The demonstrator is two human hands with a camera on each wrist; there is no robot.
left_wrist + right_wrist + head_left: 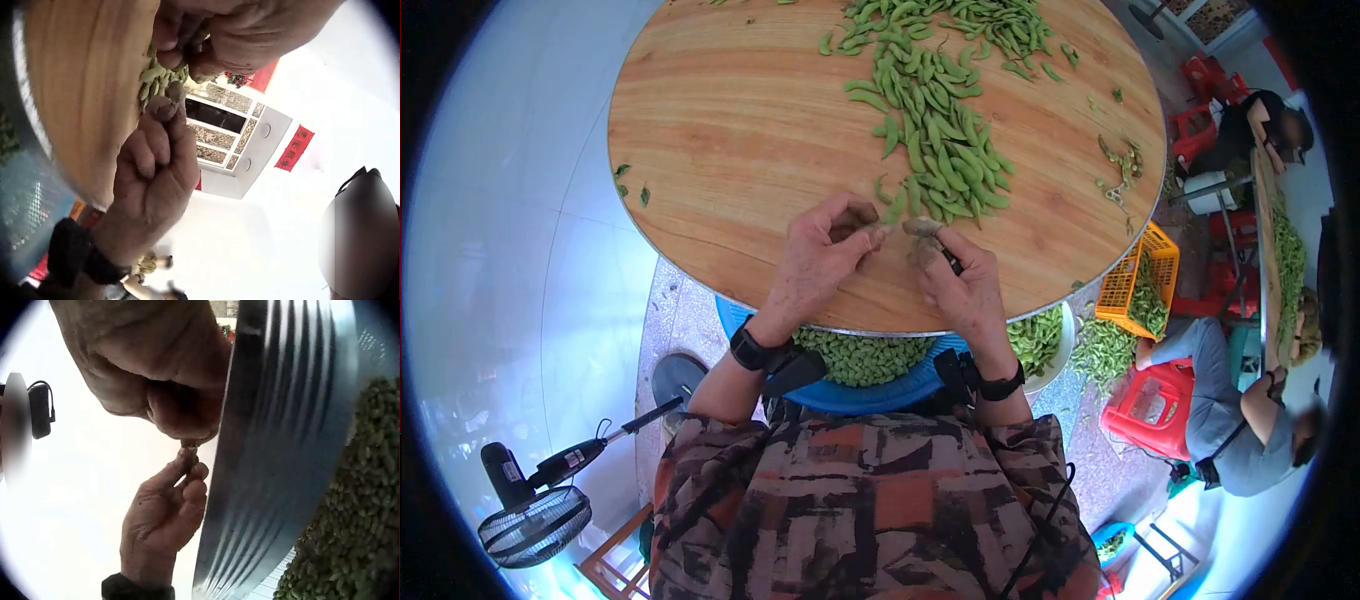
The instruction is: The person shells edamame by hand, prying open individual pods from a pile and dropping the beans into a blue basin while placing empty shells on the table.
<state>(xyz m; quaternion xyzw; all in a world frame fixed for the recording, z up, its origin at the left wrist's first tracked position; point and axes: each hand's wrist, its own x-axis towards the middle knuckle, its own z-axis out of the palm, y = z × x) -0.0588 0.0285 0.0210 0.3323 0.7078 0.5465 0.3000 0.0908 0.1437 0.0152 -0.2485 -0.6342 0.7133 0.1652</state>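
Note:
At the near edge of the round wooden table point(730, 170), both hands work close together. My left hand point(825, 250) has its fingers curled, and its thumb and fingertips pinch a green soybean pod point(894, 207). My right hand point(965, 280) faces it, fingers bent around a small black-handled tool point(951, 261) that is mostly hidden in the palm. In the right wrist view the fingertips of both hands nearly meet. A long heap of green pods point(945, 140) lies just beyond the hands.
Below the table edge, a blue basin point(850, 400) holds many small green beans point(865, 358). To its right are a white tub point(1065, 345) of pods and a yellow crate point(1170, 255). Scissors point(1115, 193) lie at the table's right. Seated people work at another table.

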